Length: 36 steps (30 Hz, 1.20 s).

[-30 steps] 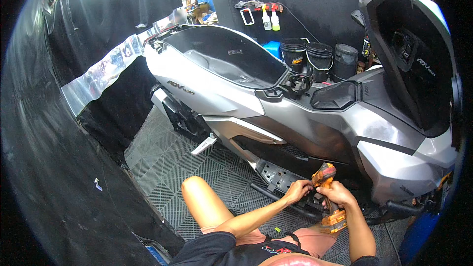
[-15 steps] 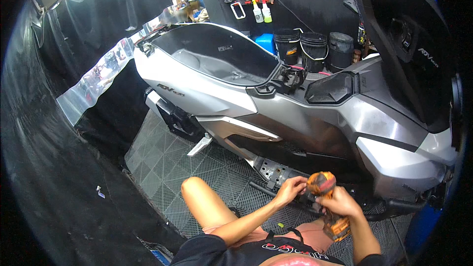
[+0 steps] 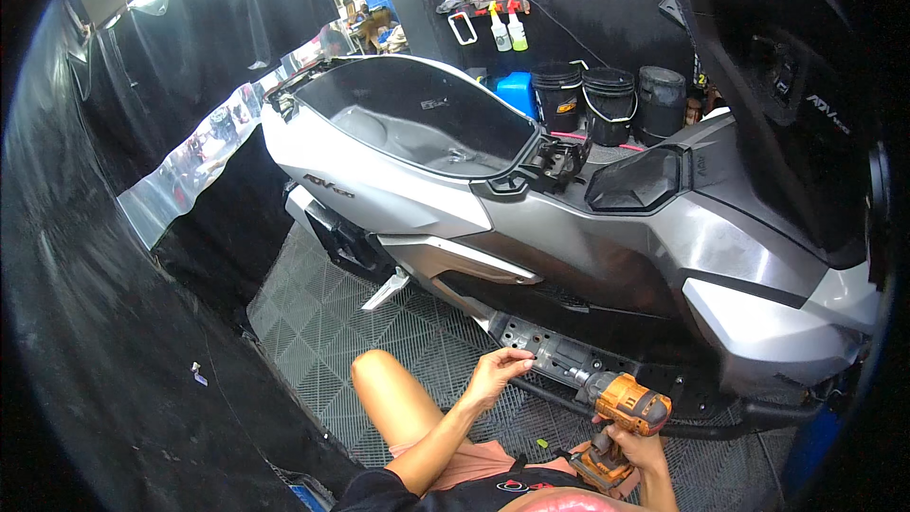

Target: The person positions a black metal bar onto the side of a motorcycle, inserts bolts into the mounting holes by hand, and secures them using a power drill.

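Observation:
My right hand (image 3: 640, 446) is wrapped round the grip of an orange and black cordless drill (image 3: 630, 400). The drill lies tilted, its socket end and long bit pointing left towards the bare metal footboard plate (image 3: 524, 338) low on a silver scooter (image 3: 583, 228). Beside the tip of the bit, my left hand (image 3: 493, 377) is raised with thumb and fingers pinched together in front of the plate. Whatever is between those fingertips, if anything, is too small to make out. The drill's battery base hangs over my lap.
The scooter's seat compartment (image 3: 408, 128) stands uncovered, and its side stand (image 3: 386, 291) is down. Black buckets (image 3: 607, 104) and spray bottles (image 3: 500, 28) are along the far wall. A dark curtain (image 3: 85, 322) hangs at left. A black tube (image 3: 701, 431) runs along the scooter's lower side.
The drill has swung from upright to pointing left, and my right hand has dropped lower with it. My left hand has moved left, away from the drill body.

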Motion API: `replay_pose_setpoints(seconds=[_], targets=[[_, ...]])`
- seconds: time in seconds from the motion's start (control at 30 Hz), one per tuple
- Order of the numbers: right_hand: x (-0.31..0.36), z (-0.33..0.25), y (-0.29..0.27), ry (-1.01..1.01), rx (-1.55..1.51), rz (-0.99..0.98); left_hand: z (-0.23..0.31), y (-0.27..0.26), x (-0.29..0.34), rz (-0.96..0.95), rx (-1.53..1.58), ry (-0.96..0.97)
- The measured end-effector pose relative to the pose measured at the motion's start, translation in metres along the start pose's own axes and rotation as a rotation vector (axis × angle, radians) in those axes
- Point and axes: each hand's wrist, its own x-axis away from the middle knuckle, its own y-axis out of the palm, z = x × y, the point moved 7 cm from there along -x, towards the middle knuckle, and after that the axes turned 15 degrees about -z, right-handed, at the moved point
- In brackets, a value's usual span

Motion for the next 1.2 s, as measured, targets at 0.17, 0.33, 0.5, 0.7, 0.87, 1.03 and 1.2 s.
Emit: replay_pose_setpoints(seconds=[0.17,0.33,0.5,0.7,0.87,1.03,1.2], targets=[[-0.002,0.011,0.006,-0.067,-0.128,-0.07,0.007,0.006,-0.009,-0.107,0.217,0.042],[-0.003,0.009,0.016,-0.114,-0.171,-0.099,0.008,0.021,-0.012,-0.238,0.35,0.019],[0.002,0.029,0.01,0.009,-0.266,-0.052,0.016,0.024,-0.012,-0.21,0.44,0.015],[0.002,0.027,-0.002,-0.056,-0.223,-0.093,0.023,0.027,-0.018,-0.208,0.313,-0.015],[0.003,0.027,-0.011,-0.069,-0.192,-0.094,0.033,0.03,-0.015,-0.285,0.28,-0.069],[-0.006,0.025,-0.011,-0.098,-0.129,-0.091,0.033,0.03,-0.016,-0.318,0.166,-0.036],[-0.011,0.015,-0.012,-0.173,-0.031,-0.044,0.036,0.037,-0.018,-0.295,0.231,0.09]])
